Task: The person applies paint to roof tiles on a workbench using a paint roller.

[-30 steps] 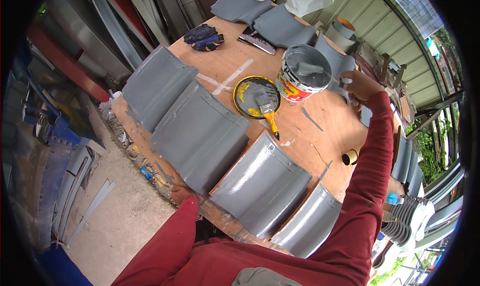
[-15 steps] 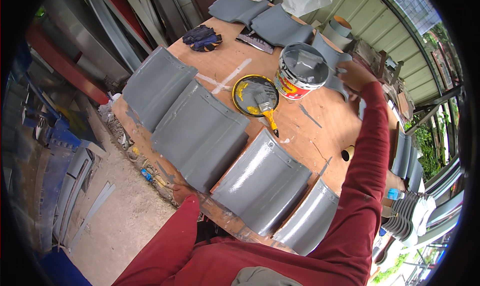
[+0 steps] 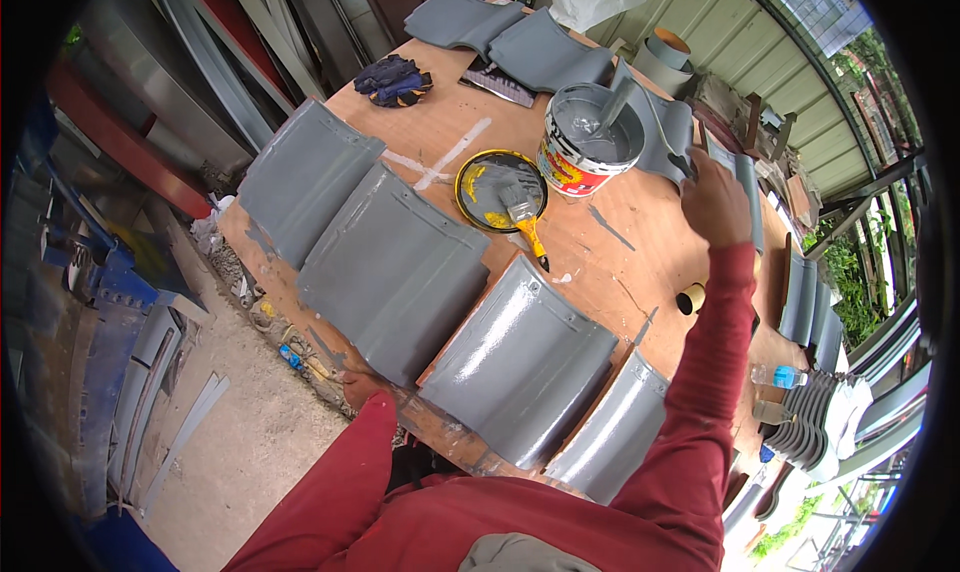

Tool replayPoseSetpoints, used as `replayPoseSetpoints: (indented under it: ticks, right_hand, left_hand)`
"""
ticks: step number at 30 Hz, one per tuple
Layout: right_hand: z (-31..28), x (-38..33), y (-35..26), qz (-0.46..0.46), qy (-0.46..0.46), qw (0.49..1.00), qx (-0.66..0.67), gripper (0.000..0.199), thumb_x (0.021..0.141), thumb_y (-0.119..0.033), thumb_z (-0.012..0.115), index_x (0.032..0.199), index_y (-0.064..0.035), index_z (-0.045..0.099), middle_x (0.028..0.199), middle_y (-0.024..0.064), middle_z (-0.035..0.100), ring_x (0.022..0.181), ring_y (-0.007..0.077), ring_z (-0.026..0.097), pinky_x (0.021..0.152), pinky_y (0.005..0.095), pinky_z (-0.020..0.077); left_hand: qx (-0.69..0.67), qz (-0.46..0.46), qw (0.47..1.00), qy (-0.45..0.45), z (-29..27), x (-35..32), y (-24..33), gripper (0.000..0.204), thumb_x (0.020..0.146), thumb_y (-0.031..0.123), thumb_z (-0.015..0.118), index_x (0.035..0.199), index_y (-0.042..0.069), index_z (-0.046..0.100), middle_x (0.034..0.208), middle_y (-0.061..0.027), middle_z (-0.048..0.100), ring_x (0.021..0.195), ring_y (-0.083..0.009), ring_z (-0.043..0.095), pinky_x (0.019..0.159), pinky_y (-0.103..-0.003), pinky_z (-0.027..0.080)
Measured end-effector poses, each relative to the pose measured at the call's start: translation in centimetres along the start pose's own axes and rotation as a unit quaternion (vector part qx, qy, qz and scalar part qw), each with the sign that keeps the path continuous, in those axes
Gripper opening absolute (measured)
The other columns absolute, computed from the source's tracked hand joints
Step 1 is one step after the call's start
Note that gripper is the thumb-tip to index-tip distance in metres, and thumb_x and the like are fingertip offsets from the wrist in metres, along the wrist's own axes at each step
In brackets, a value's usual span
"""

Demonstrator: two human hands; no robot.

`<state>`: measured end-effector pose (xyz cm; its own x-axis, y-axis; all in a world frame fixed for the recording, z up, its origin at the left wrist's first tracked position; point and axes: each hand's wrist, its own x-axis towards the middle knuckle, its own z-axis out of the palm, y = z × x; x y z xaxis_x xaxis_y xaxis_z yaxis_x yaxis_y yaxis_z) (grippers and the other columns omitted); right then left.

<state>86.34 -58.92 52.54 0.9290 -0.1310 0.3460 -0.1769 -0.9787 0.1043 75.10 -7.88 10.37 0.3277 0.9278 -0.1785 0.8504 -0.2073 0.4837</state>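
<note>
My right hand (image 3: pixel 716 204) is closed around the handle of a paint roller (image 3: pixel 617 102), whose thin wire frame bends over toward the paint bucket (image 3: pixel 580 179). The grey-coated roller is tilted at the bucket's mouth, above the grey paint. At the table's near edge rests my left hand (image 3: pixel 362 390), its fingers mostly hidden. Beside it lie curved grey roof tiles: a matt tile (image 3: pixel 395 272) and a glossy wet-looking tile (image 3: pixel 520 362). Left of the bucket, a yellow-handled paintbrush (image 3: pixel 529 230) lies across a round black lid (image 3: pixel 470 215) smeared with grey and yellow.
Dark work gloves (image 3: pixel 393 81) lie at the table's far left. More grey tiles (image 3: pixel 552 50) line the back edge. A small cardboard tube (image 3: pixel 691 299) and a plastic bottle (image 3: pixel 779 376) are to the right. Metal sheets (image 3: pixel 190 82) lean beyond the table's left side.
My right hand has moved nearer to me and turned, drawing the roller from lying low in the bucket to a steeper tilt at its mouth. My left hand has stayed at the table edge.
</note>
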Motion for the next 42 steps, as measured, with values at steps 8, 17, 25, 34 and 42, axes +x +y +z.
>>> replayPoseSetpoints:
  ticks: [8,17,25,34,42]
  right_hand:
    - [5.7,-4.4,-3.8,0.109,0.116,0.981,0.108,0.044,0.087,-0.014,0.064,0.131,-0.014,0.064,0.108,0.0099,0.067,0.092,0.0335,0.067,0.075,0.0449,0.0528]
    - [10.3,-4.8,-4.0,0.111,0.188,0.962,0.163,0.043,0.091,-0.011,0.064,0.132,-0.0003,0.061,0.113,0.0142,0.07,0.087,0.0262,0.068,0.073,0.038,0.0541]
    - [9.8,-5.3,-5.2,0.275,0.046,0.641,0.715,0.033,0.103,-0.02,0.055,0.126,0.0034,0.061,0.08,0.0047,0.057,0.056,0.0086,0.052,0.047,0.0258,0.0481]
    - [12.2,-8.0,-8.0,0.223,-0.041,0.41,0.883,0.033,0.106,-0.03,0.04,0.119,-0.0029,0.053,0.078,0.0026,0.053,0.048,0.0088,0.044,0.042,0.0243,0.0398]
    - [13.5,-10.4,-11.4,0.217,-0.049,0.279,0.934,0.026,0.107,-0.031,0.041,0.112,-0.0072,0.05,0.075,0.0019,0.052,0.045,0.0079,0.041,0.039,0.0238,0.0361]
  left_hand:
    - [0.0,-0.013,1.0,-0.008,-0.7,-0.3,0.6,0.063,0.104,0.04,0.031,0.096,-0.007,0.073,0.097,-0.0316,0.069,0.091,-0.0514,0.065,0.085,-0.055,0.053]
    - [-0.002,-0.008,1.0,0.011,-0.2,0.0,0.2,0.065,0.104,0.041,0.032,0.092,-0.009,0.072,0.095,-0.0341,0.068,0.091,-0.0519,0.065,0.085,-0.057,0.051]
    - [-0.006,-0.011,1.0,0.015,-0.8,-0.4,0.8,0.067,0.105,0.044,0.032,0.095,-0.01,0.072,0.094,-0.0338,0.068,0.09,-0.0513,0.065,0.084,-0.056,0.052]
    - [0.037,0.014,0.999,0.035,-0.2,-0.2,0.2,0.067,0.104,0.043,0.033,0.084,-0.009,0.072,0.086,-0.0318,0.069,0.082,-0.0515,0.066,0.079,-0.057,0.054]
    - [0.014,0.02,0.998,0.057,1.0,0.3,0.3,0.066,0.103,0.042,0.033,0.083,-0.008,0.072,0.083,-0.0296,0.07,0.079,-0.0497,0.067,0.075,-0.056,0.055]
